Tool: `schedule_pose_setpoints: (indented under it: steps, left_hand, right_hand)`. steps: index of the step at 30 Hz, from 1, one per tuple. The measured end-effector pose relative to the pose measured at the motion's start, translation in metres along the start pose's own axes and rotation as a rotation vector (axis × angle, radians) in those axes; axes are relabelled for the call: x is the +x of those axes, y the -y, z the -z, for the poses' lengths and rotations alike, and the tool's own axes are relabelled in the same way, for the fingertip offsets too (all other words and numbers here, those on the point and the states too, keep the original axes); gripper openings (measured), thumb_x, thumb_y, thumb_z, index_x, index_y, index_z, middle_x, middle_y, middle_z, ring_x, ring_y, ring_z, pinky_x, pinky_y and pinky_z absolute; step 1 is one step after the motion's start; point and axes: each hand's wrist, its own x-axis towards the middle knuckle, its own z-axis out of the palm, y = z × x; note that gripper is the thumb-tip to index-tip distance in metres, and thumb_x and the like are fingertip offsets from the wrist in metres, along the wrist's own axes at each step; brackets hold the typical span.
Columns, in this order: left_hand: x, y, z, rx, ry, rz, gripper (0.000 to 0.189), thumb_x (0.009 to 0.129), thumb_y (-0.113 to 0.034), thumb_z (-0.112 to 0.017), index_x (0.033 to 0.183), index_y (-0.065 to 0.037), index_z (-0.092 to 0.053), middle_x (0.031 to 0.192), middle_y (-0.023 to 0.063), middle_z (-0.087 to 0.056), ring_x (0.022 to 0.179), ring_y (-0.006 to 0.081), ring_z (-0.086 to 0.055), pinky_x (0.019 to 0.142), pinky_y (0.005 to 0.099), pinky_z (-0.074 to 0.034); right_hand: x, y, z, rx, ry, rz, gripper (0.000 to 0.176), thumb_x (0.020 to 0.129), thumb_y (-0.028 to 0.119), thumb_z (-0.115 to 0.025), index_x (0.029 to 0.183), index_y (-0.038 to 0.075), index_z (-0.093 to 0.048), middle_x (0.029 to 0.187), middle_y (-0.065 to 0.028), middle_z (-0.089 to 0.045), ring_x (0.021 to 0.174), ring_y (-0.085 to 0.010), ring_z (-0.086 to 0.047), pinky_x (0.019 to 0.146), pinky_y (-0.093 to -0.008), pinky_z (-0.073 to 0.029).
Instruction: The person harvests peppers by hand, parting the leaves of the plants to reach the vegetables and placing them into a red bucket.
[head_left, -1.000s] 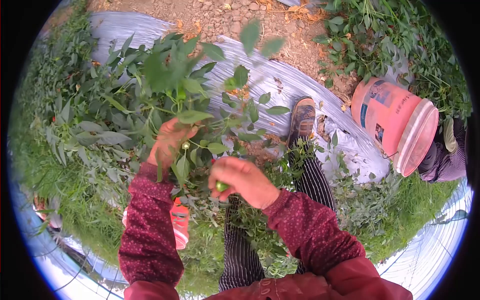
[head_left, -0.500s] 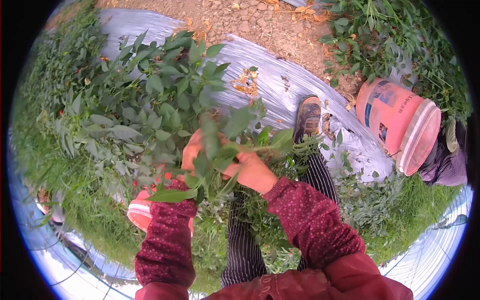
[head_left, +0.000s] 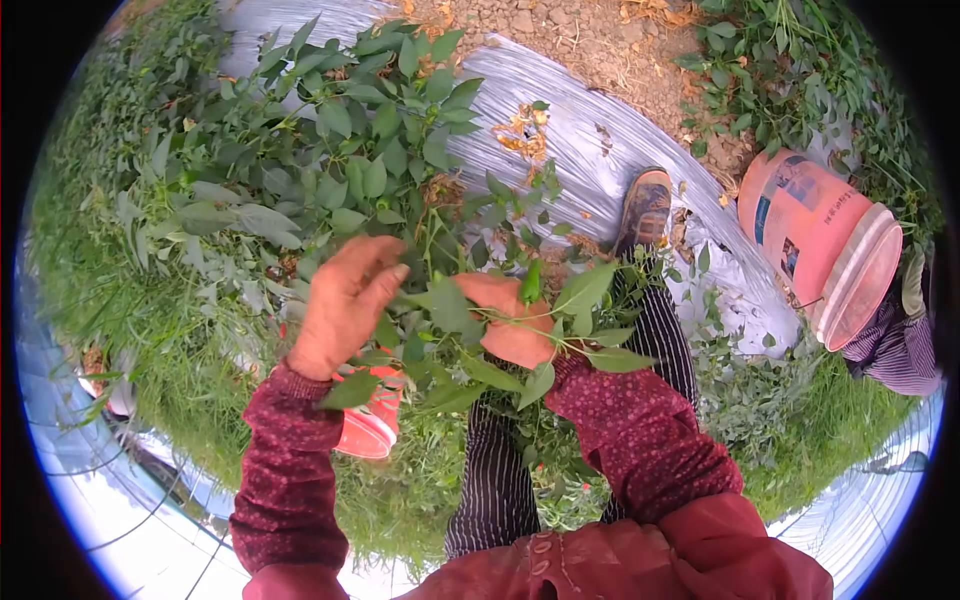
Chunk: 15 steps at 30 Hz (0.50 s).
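A leafy pepper branch (head_left: 470,360) crosses in front of me, its leaves spreading over my right wrist. My right hand (head_left: 515,325) is closed around the branch, its fingers partly covered by leaves. A green pepper (head_left: 531,283) hangs against the back of that hand. To its left, my left hand (head_left: 350,300) is lifted off the branch, thumb and fingers apart with nothing visible between them. Beyond it stands a bushy pepper plant (head_left: 375,175). Below the left hand, a red-pink bucket (head_left: 368,430) is partly hidden by leaves and my sleeve.
A larger pink bucket (head_left: 810,230) lies tilted at the right, beside striped purple fabric (head_left: 890,355). Silvery plastic sheeting (head_left: 570,130) covers the ground ahead, with bare soil (head_left: 560,25) past it. My shoe (head_left: 646,208) rests on the sheeting. Grass (head_left: 170,370) grows at the left.
My left hand has come away from the branch toward the left and its fingers have parted. My right hand stays on the branch. The view has shifted slightly.
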Motion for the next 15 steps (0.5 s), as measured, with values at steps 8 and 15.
schedule_pose_setpoints:
  steps: [8,15]
  left_hand:
    - [-0.019,-0.034,-0.043,0.098,-0.019,-0.282,0.027,0.074,-0.004,-0.069,0.099,-0.001,-0.059,0.097,0.0122,-0.059,0.081,0.0263,-0.060,0.069,0.0339,-0.048]
    - [-0.037,-0.041,-0.064,0.270,-0.145,-0.418,0.035,0.074,-0.003,-0.067,0.105,-0.001,-0.052,0.100,0.0154,-0.060,0.091,0.0347,-0.058,0.078,0.0400,-0.047]
  right_hand:
    - [0.001,-0.007,0.003,0.562,0.050,0.021,0.050,0.078,0.018,-0.064,0.122,0.000,-0.049,0.108,-0.0092,-0.058,0.100,-0.0142,-0.055,0.084,-0.0293,-0.044]
    - [-0.003,-0.012,-0.001,0.203,-0.041,-0.052,0.056,0.073,0.023,-0.066,0.120,0.000,-0.046,0.096,-0.0164,-0.059,0.088,-0.0220,-0.061,0.073,-0.0324,-0.046]
